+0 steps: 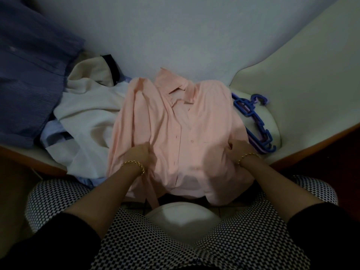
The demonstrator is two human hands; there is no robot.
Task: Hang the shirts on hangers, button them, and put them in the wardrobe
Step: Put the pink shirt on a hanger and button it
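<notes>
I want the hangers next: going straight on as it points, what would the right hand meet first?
Probably more pink shirt, which the right hand grips; the blue hangers lie aside.

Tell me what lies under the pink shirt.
The pink shirt overlaps a cream shirt on its left; blue hangers stick out at its right edge. Anything else beneath is covered.

Black sleeves point(48, 246), gold bracelets point(134, 165), black-and-white checked trousers point(148, 242).
</notes>
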